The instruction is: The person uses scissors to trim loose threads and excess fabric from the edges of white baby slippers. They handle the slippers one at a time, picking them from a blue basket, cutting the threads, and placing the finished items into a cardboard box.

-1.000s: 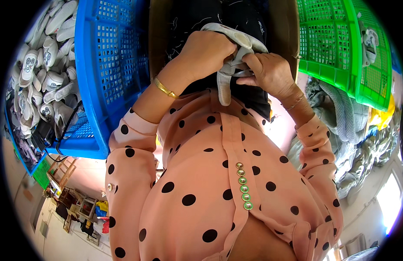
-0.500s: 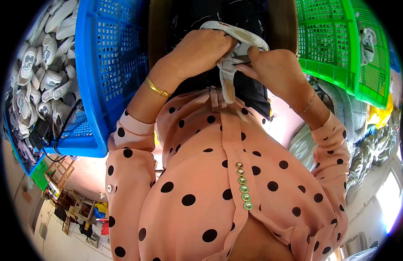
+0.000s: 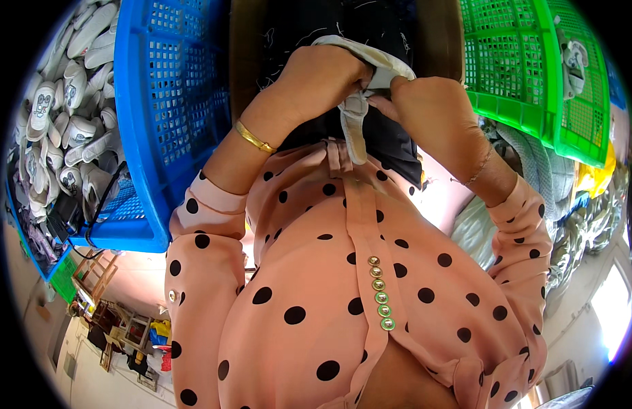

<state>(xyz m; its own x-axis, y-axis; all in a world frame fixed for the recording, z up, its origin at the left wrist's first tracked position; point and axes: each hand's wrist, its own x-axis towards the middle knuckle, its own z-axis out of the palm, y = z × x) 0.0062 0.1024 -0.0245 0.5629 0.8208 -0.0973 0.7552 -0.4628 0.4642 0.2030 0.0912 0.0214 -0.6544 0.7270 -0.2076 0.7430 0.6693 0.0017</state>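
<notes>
A small white shoe [image 3: 355,131], with a pale strap-like part hanging down, is held over my lap. My left hand [image 3: 314,80] is closed round its left side, with the fingertips tucked inside and out of sight. On the other side my right hand [image 3: 435,112] pinches the shoe's edge, thumb at the rim and a finger below the opening. Whether a small tool is also in my right hand is hidden. Dark cloth [image 3: 387,146] with loose white threads covers my lap beneath the shoe.
A blue plastic crate [image 3: 142,116] stands close on my left, with a heap of white shoes [image 3: 70,129] beyond it. At my right is a green crate [image 3: 510,75]; a single shoe [image 3: 574,65] hangs at its side. Grey and white cloth [image 3: 534,170] lies below.
Both hands have shifted slightly and stay on the shoe. My right hand has turned and closed in; a grey pointed piece seen between its fingers earlier is now hidden.
</notes>
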